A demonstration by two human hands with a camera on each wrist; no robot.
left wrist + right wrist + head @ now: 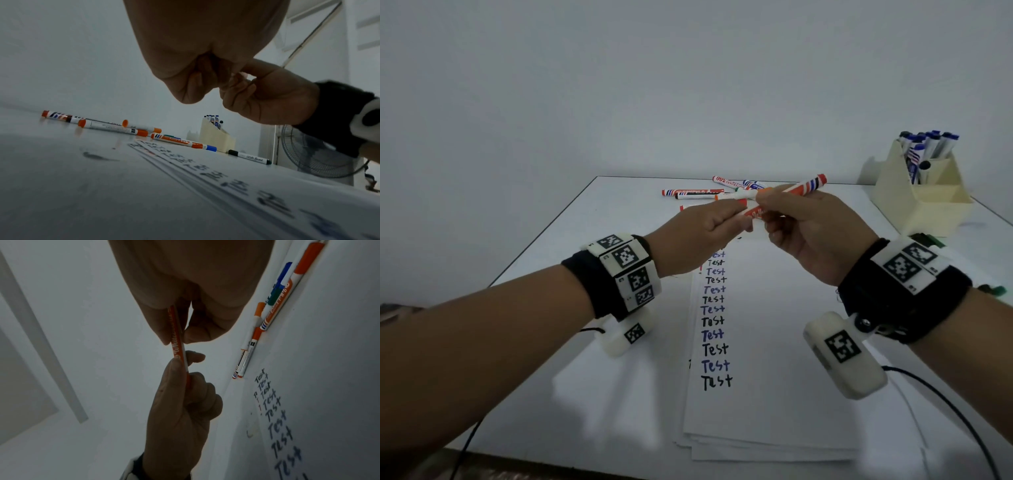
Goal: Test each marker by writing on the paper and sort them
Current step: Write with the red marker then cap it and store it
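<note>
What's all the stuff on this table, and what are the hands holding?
Held marker: one, orange and white, above the table's middle, gripped by both hands.
Loose markers: several, mostly orange-capped, one blue-capped, lying at the far edge; exact count unclear.
Black marker: one, white barrel, black cap, lying near the holder.
Holder: one, cream, far right, holding blue-capped markers.
Paper: a small white stack, centre, with "Test" written in a column in black and blue.
Table: one, white.
Fan: one, beyond the table.
Left hand: grips one end of the marker.
Right hand: grips the barrel.
</note>
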